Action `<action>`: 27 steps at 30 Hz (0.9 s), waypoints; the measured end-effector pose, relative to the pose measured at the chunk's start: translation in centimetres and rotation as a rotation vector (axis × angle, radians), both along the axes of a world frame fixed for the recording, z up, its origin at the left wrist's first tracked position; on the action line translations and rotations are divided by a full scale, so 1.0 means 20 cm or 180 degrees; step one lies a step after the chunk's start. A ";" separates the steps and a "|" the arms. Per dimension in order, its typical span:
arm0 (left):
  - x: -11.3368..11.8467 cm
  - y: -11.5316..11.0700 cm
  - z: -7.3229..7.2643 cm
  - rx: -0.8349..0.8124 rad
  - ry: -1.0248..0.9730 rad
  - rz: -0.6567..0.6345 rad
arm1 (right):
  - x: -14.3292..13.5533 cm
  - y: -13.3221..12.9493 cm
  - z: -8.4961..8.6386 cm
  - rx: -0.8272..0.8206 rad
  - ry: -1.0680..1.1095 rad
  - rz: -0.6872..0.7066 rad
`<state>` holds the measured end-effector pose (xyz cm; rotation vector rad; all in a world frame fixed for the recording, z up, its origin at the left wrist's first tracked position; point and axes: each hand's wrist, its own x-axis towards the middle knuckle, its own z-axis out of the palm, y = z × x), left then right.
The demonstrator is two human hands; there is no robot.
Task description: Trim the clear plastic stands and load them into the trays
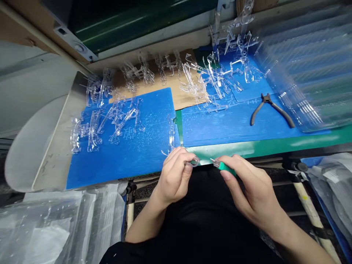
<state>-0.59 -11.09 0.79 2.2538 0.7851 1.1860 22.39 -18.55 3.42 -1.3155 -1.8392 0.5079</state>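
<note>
Near the table's front edge, my left hand (176, 176) is closed around a clear plastic part (195, 161), whose rounded end pokes out past the fingertips. Most of that part is hidden by the fingers. My right hand (249, 183) grips a green-handled utility knife (227, 168) with its short blade pointing left toward the part. A small gap separates blade and plastic. Just beyond my left hand, another clear plastic piece (171, 134) lies on the blue sheet (154, 154).
Clear moulded parts on runners (93, 130) lie in clusters across the blue sheets and the brown cardboard (156, 86). Nippers (266, 106) rest open at right, beside stacked clear trays (308, 73). Wrapped plastic bundles (55, 227) stand low at left. A dark green roller (137, 22) spans the back.
</note>
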 end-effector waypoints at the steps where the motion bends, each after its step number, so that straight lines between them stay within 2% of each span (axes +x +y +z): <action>1: 0.00 0.00 0.00 0.0046 0.0049 0.0057 | 0.00 0.00 0.03 0.0010 -0.0126 0.0050; 4: -0.01 0.00 0.01 0.0160 0.0152 0.0092 | 0.01 -0.01 0.07 -0.0032 -0.0317 0.0174; 11: -0.01 0.01 0.02 0.0450 0.0353 0.0066 | 0.02 -0.03 0.07 -0.0075 -0.0345 0.0270; 27: 0.03 0.01 0.05 0.0458 0.0590 -0.0062 | 0.06 -0.04 0.07 -0.0229 -0.0190 0.0259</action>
